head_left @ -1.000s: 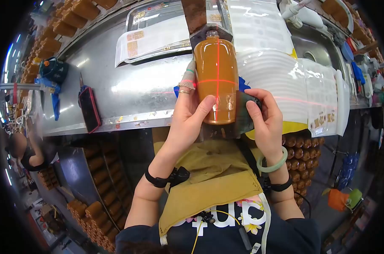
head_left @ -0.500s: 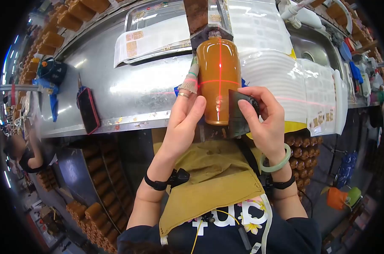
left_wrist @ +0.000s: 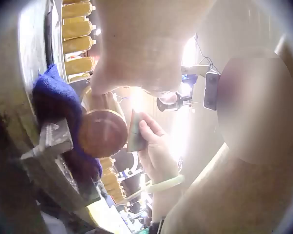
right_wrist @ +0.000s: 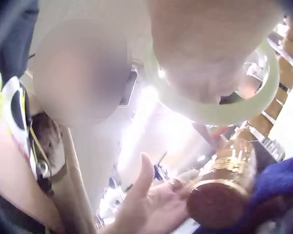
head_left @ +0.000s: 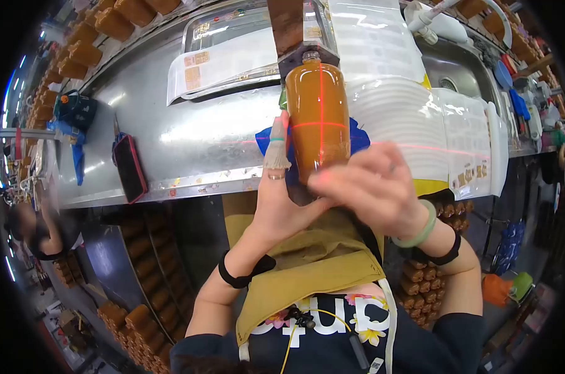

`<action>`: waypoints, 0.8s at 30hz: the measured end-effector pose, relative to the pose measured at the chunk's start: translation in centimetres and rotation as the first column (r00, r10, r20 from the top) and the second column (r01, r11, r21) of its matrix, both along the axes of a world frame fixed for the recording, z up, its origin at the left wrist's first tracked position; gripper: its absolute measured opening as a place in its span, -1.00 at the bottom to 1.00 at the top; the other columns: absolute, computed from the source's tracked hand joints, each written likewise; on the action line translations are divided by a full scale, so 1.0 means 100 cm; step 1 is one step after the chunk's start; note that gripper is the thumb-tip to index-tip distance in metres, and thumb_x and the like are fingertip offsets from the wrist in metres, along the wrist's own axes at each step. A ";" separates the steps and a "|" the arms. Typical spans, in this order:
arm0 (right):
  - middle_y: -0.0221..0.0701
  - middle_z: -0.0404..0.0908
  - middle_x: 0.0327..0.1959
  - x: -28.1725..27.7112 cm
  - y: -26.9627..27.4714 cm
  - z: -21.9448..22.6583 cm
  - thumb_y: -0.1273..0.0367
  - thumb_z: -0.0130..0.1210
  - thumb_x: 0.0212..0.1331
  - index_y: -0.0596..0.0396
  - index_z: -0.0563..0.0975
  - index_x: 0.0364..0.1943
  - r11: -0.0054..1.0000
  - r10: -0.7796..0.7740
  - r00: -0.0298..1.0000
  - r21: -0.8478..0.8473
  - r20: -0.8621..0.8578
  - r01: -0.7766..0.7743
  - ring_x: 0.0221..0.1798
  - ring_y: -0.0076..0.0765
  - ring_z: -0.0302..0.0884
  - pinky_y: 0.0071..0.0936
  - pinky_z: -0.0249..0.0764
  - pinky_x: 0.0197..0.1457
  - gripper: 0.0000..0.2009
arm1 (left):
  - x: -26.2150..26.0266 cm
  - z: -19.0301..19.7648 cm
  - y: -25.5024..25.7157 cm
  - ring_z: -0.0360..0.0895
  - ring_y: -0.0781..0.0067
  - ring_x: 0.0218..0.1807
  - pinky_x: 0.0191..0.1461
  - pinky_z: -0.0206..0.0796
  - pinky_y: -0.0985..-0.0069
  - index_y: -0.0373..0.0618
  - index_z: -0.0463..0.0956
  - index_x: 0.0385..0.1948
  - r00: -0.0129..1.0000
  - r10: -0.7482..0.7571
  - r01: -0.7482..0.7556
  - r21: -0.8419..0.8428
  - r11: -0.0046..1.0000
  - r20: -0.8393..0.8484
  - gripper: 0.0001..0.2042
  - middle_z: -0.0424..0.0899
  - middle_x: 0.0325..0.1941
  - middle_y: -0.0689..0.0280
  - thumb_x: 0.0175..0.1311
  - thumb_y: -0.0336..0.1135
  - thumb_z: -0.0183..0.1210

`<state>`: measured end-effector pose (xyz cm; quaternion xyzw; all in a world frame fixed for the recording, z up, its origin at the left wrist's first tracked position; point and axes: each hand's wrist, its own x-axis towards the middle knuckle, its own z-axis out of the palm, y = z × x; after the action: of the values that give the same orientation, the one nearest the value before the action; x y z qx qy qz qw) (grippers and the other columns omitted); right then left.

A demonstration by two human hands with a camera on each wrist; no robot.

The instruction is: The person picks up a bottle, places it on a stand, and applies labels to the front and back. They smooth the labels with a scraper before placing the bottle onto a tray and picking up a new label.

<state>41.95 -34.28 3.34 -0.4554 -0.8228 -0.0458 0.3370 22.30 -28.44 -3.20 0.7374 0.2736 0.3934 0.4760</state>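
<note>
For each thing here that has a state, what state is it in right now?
Bottle: full of amber liquid, lying in a holder, red laser cross on it.
Left hand: fingers straight, resting against the bottle's side.
Right hand: blurred over the bottle's base, pinching a dark card.
Phone: lying flat on the metal counter.

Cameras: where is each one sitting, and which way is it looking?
Head: worn on the head, looking down at the tall amber bottle on the steel counter; both forearms and the left hand show.
Left wrist: looks along the palm at the bottle's round base; the right hand shows.
Right wrist: looks past a pale green bangle toward the bottle.
All three share the bottle and the blue cloth.
</note>
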 end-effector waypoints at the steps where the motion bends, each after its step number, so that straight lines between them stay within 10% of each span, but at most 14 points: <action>1: -0.51 0.74 -0.25 -0.009 -0.006 0.002 0.44 0.27 -0.06 0.02 0.73 -0.06 0.995 0.074 0.995 -0.065 -0.065 -0.078 -0.24 -0.39 0.62 -0.40 0.45 -0.10 -0.63 | 0.005 -0.006 -0.002 0.24 0.01 0.61 0.64 0.10 0.17 -0.36 -0.14 0.62 0.996 0.086 -0.086 0.033 0.996 -0.017 0.22 0.13 0.65 -0.07 -0.01 -0.33 0.65; 7: -0.55 0.70 -0.28 0.031 0.047 0.006 0.36 0.27 0.01 -0.10 0.67 -0.25 0.935 -0.323 0.946 0.164 0.019 0.315 -0.27 -0.32 0.54 -0.28 0.38 -0.07 -0.82 | 0.012 -0.004 -0.005 0.45 0.09 0.44 0.47 0.33 0.20 -0.32 0.03 0.56 0.947 0.283 -0.256 0.174 0.951 -0.152 0.14 0.41 0.47 0.02 -0.09 -0.43 0.65; 11: -0.54 0.60 -0.32 -0.003 0.007 -0.008 0.35 0.26 0.03 -0.07 0.70 -0.15 0.995 0.089 0.993 -0.030 -0.083 -0.092 -0.29 -0.30 0.48 -0.28 0.42 -0.06 -0.75 | 0.012 -0.008 -0.002 0.61 0.14 0.30 0.42 0.39 0.28 -0.40 0.06 0.54 0.943 0.305 -0.269 0.238 0.933 -0.131 0.13 0.56 0.37 0.07 -0.12 -0.39 0.67; 13: -0.51 0.64 -0.31 0.006 0.030 -0.018 0.39 0.31 -0.01 -0.07 0.69 -0.16 0.993 -0.107 0.975 -0.074 -0.196 0.095 -0.33 -0.28 0.45 -0.30 0.42 -0.07 -0.74 | 0.015 -0.010 -0.009 0.60 0.13 0.33 0.43 0.38 0.27 -0.43 0.09 0.52 0.948 0.316 -0.316 -0.003 0.949 -0.027 0.12 0.58 0.35 0.06 -0.11 -0.35 0.67; 16: -0.53 0.67 -0.29 0.041 0.050 -0.007 0.37 0.33 -0.02 -0.14 0.71 -0.15 0.926 -0.333 0.942 0.177 -0.026 0.333 -0.23 -0.29 0.52 -0.27 0.45 -0.06 -0.73 | 0.006 -0.013 -0.003 0.60 0.12 0.33 0.42 0.39 0.28 -0.44 0.09 0.53 0.954 0.293 -0.279 0.172 0.945 -0.063 0.11 0.58 0.37 0.03 -0.07 -0.31 0.67; 21: -0.53 0.68 -0.32 0.005 0.020 -0.017 0.37 0.32 -0.01 -0.13 0.72 -0.20 0.998 0.064 0.985 -0.015 -0.162 -0.068 -0.20 -0.29 0.55 -0.26 0.47 0.03 -0.77 | 0.001 -0.012 -0.006 0.48 0.17 0.44 0.52 0.29 0.27 -0.39 0.02 0.57 0.971 0.234 -0.233 0.009 0.972 -0.056 0.08 0.49 0.45 0.05 0.03 -0.35 0.61; 24: -0.55 0.70 -0.26 0.037 0.057 -0.016 0.39 0.33 -0.02 -0.14 0.72 -0.18 0.936 -0.328 0.931 0.074 -0.161 0.343 -0.22 -0.33 0.54 -0.30 0.42 0.03 -0.75 | -0.001 -0.015 -0.002 0.58 0.11 0.37 0.44 0.37 0.26 -0.42 0.04 0.56 0.957 0.269 -0.244 0.198 0.949 -0.110 0.13 0.53 0.44 -0.01 -0.04 -0.30 0.65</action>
<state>45.61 -28.61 1.78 -0.5740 -0.7023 -0.1106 0.4062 22.22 -28.63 -4.71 0.7610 0.3618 0.4246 0.3313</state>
